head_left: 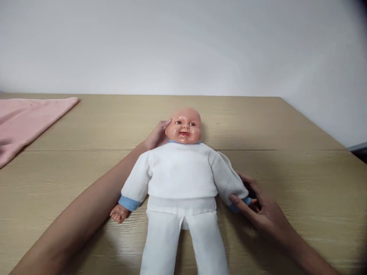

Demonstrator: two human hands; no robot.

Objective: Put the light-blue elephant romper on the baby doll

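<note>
The baby doll [183, 173] lies face up on the wood-grain surface [304, 164], centred between the two hands. Its long axis runs away from the wearer: the head [186, 124] points toward the wall [183, 46], and the legs extend toward the wearer and out of the lower edge of view. The left hand [158, 133] is nearer the head; its thumb side touches the side of the head, and most of its fingers are hidden behind the head and neck, so whether they are spread or pressed together cannot be told. Contact between the back of the head and the surface is likewise hidden. The right hand [263, 206] is at the sleeve [229, 175] on the wearer's right, pinching it near the cuff [234, 208], thumb on top and fingers along the outer side. The doll has a smooth, glossy, bald head. It wears a white fleece top with a light-blue collar [175, 141] and matching cuffs, and plain white trousers [162, 240]. The arms angle outward from the torso. A pink cloth [28, 122] lies well apart, at the far left.
</note>
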